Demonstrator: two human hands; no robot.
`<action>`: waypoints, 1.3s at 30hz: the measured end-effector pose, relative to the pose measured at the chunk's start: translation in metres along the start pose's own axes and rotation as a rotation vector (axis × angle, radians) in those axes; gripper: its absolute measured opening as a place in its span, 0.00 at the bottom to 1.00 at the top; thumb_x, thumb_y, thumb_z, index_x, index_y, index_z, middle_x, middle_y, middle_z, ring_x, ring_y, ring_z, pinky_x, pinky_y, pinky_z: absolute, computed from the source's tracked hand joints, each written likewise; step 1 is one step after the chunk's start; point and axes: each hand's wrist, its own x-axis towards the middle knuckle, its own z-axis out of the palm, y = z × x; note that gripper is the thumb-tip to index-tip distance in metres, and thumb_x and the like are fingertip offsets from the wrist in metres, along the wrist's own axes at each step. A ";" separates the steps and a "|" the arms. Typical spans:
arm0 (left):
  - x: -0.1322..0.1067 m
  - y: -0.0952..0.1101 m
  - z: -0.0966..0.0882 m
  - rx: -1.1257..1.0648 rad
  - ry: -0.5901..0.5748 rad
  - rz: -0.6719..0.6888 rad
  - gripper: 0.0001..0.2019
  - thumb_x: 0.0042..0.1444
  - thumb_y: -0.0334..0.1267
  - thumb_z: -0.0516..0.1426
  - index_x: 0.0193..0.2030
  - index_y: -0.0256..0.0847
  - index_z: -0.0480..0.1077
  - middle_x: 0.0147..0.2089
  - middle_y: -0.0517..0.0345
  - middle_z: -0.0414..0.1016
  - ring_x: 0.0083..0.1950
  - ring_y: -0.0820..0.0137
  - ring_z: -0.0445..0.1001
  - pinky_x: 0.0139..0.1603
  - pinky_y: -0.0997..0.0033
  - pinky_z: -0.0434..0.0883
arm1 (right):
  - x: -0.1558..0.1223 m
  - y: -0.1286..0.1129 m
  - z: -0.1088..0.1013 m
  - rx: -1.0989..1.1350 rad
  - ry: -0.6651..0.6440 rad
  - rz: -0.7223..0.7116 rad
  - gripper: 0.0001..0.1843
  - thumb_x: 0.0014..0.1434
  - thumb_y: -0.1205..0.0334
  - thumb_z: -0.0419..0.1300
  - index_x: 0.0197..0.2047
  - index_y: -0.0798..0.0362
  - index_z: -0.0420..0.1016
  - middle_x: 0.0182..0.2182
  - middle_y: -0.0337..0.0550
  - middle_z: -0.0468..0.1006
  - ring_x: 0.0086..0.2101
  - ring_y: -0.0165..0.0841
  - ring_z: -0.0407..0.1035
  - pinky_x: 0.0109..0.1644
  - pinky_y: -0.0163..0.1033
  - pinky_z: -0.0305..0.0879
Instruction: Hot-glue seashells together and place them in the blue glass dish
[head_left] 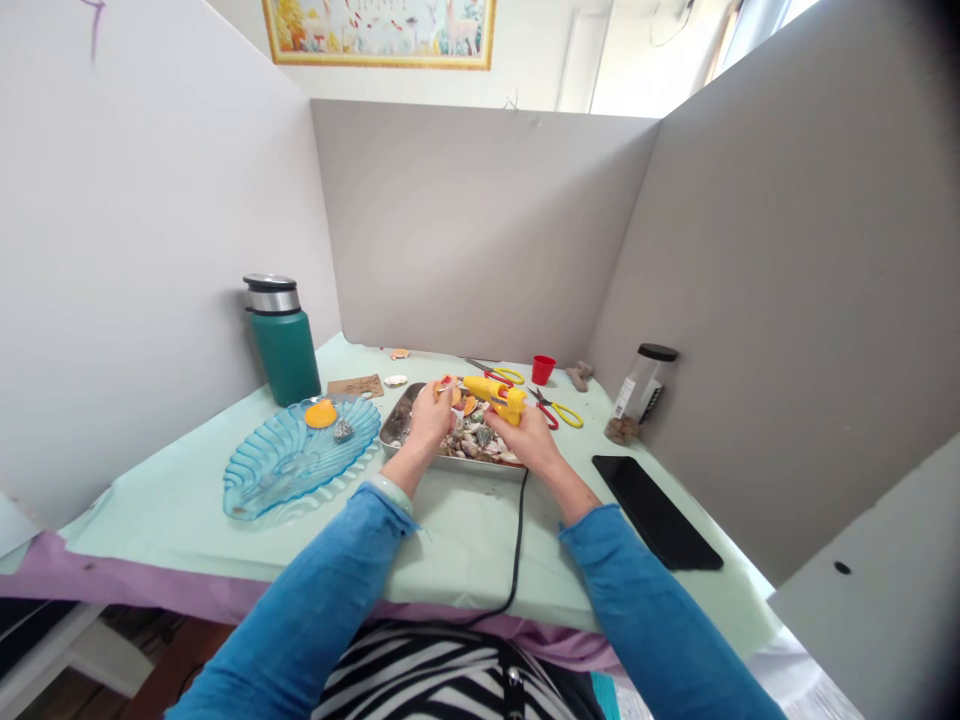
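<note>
My right hand (529, 438) grips a yellow glue gun (495, 393), its nozzle pointing left toward my other hand. A black cord runs down from it over the table's front edge. My left hand (430, 418) has its fingers closed around a small reddish-orange piece (448, 383), perhaps a shell, close to the nozzle. Just which piece it is stays partly hidden by the fingers. Beneath both hands lies a metal tray (442, 462) filled with many small shells (474, 440).
Left stand a blue shell-shaped dish (277, 470) with an orange shell (320, 413) and a green bottle (285, 350). Behind are two scissors (566, 413) and a red cup (543, 369). Right are a jar (637, 395) and a black phone (654, 510). Grey panels enclose the table.
</note>
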 end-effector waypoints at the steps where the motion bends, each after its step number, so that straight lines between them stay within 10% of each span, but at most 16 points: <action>1: 0.000 0.001 0.000 -0.008 0.004 -0.011 0.05 0.63 0.38 0.52 0.40 0.38 0.66 0.26 0.62 0.72 0.13 0.79 0.58 0.16 0.76 0.53 | 0.000 0.000 0.000 0.010 0.003 0.002 0.16 0.50 0.49 0.61 0.31 0.55 0.75 0.23 0.39 0.72 0.25 0.32 0.65 0.29 0.35 0.62; 39: -0.002 0.003 0.001 -0.001 -0.010 -0.013 0.06 0.63 0.39 0.52 0.38 0.39 0.66 0.25 0.62 0.71 0.13 0.78 0.59 0.17 0.76 0.54 | 0.000 -0.001 0.001 0.022 -0.002 0.004 0.16 0.49 0.50 0.61 0.32 0.56 0.75 0.23 0.40 0.73 0.25 0.32 0.65 0.30 0.36 0.63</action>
